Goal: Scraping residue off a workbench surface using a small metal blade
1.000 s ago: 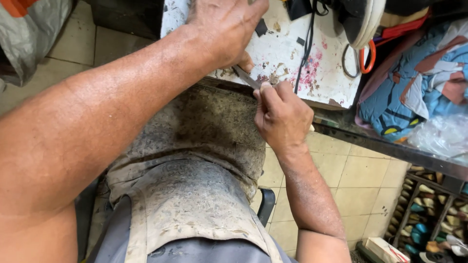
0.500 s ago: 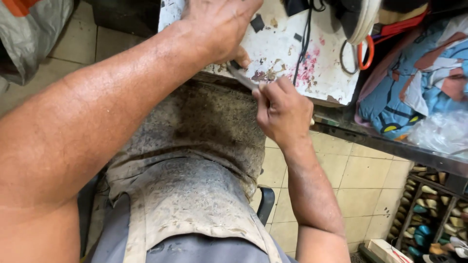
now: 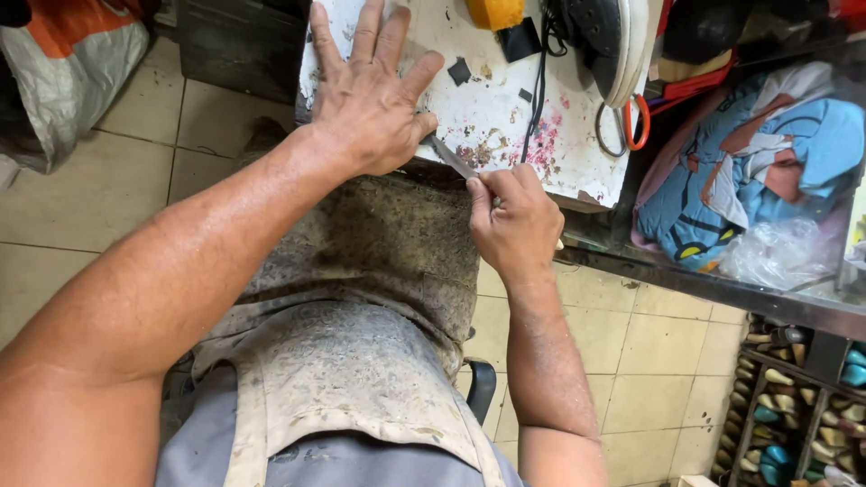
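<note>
Clenched around the handle of a knife (image 3: 454,160), the right hand (image 3: 516,224) sits just off the near edge of the white worktop (image 3: 505,99), with the thin grey blade slanting up and away from the knuckles onto the stained surface. Most of the handle is buried in the fist, so its shape cannot be made out. Blade tip and whatever it meets are hidden under the heel of the left hand (image 3: 368,99), which lies flat on the worktop with fingers spread, gripping nothing; it probably presses some flat piece down, though none shows beneath the palm.

Near the worktop's front edge a worn, dirty apron (image 3: 361,298) drapes over the lap and fills the space below both forearms. Farther back on the worktop lie small dark scraps (image 3: 459,71), a black cord (image 3: 538,86) and a dark shoe with a white sole (image 3: 606,41), cut off by the picture's top. Bare stained surface lies between the blade and the cord. Right of the worktop, blue cloth (image 3: 749,171) is heaped on a shelf.
</note>
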